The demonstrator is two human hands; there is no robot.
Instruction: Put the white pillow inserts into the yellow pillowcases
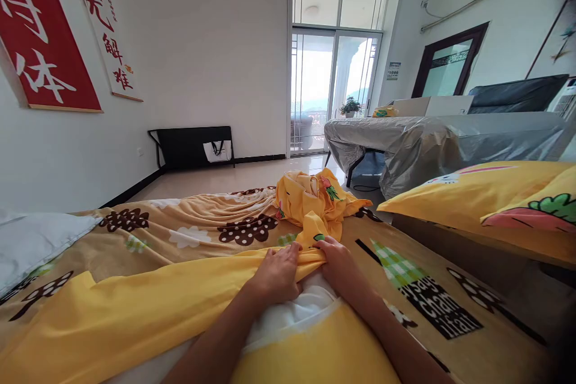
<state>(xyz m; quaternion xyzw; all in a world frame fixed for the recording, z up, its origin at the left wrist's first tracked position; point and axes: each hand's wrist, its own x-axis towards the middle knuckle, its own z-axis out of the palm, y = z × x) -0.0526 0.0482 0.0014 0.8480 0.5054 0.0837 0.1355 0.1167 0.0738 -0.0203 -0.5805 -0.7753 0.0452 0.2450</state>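
Observation:
My left hand [275,274] and my right hand [338,261] are side by side, fingers closed on the edge of a yellow cloth cover [162,288]. A long flap of this cover stretches to the left across the bed. Beneath my hands shows a soft white padded thing, like a pillow [310,300], with a yellow area nearer to me; whether the two are one piece I cannot tell. Just beyond my fingers lies a bunched yellow cloth [299,192] with carrot prints, apparently joined to the cover. My fingertips are partly hidden in the folds.
A brown patterned blanket [189,228] covers the bed. White bedding [40,246] lies at left. A yellow pillow [495,198] with carrot prints rests at right. Behind it stands a table [405,132] under plastic sheeting. A black folded frame [193,147] leans on the wall.

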